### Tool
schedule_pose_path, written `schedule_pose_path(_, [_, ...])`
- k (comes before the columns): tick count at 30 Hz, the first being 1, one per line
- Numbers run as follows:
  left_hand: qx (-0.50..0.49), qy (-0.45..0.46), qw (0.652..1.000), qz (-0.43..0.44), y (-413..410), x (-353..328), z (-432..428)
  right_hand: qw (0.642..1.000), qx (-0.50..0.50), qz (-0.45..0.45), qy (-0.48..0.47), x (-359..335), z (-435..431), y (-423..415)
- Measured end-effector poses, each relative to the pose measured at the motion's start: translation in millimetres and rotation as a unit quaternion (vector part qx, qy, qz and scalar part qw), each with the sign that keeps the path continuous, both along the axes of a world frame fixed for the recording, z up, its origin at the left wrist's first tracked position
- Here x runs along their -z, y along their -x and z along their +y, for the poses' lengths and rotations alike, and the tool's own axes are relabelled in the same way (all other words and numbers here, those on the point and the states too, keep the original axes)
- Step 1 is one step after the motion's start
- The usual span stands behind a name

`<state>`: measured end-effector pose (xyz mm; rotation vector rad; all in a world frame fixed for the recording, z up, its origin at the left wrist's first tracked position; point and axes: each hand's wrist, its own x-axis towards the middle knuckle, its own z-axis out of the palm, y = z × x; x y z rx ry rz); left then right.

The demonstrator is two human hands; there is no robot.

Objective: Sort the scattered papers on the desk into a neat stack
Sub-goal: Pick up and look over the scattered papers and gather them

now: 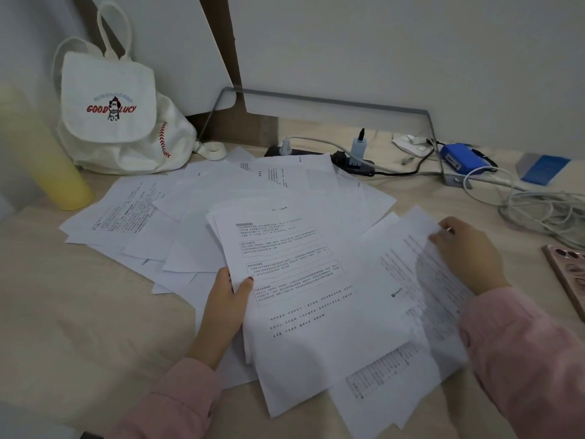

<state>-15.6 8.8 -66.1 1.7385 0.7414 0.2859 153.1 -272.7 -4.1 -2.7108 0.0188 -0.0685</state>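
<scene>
Head view: nearest us, pink sleeves lead to both hands at work on the wood-grain surface [79, 296]. Our left hand [226, 299] pinches the left edge of a gathered sheaf [300, 280], thumb on top of the printed page and the fingers hidden beneath. Our right hand [465, 248] curls its fingers onto the far corner of a loose sheet [421, 280], which lies just beside the sheaf and partly under it.

We judge this paper light, thin and floppy. It slides easily on its neighbours and creases if grabbed mid-page, so edges and corners are the places to take hold, with the sheaf squared by tapping.

Beyond, the scattered papers [177, 210] fan across the middle, overlapping at many angles, flat and matte white. To the right lies a rose-coloured phone [566, 270]. Farther back stand a smooth yellow cylinder [47, 160], a soft canvas backpack [110, 115], a black power strip [351, 161] and tangled white cables [538, 207].
</scene>
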Motion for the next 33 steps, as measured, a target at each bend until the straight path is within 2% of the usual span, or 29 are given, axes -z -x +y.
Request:
schedule_pose_path(3, [0.002, 0.017, 1.000, -0.007, 1, -6, -6, 0.988, 0.009, -0.153, 0.033, -33, 3, 11])
schedule_pose_path(7, [0.002, 0.056, 0.998, -0.035, 4, -12, -8, 0.941, -0.004, -0.337, -0.014, -81, 8, 25])
schedule_pose_path(13, [0.016, 0.076, 0.996, -0.042, 5, -10, -2, 0.866, -0.025, -0.463, -0.188, -144, 27, 40])
schedule_pose_path(18, [0.018, 0.097, 0.994, -0.051, 4, -10, -1, 0.850, -0.077, -0.410, -0.320, -161, 51, 38])
schedule_pose_path(24, [0.014, 0.142, 0.987, -0.069, 12, -16, 2, 0.859, -0.022, -0.223, -0.460, -136, 54, 30])
schedule_pose_path(33, [-0.011, 0.171, 0.982, -0.085, 13, -11, 1, 0.844, 0.040, -0.049, -0.533, -72, 39, 24])
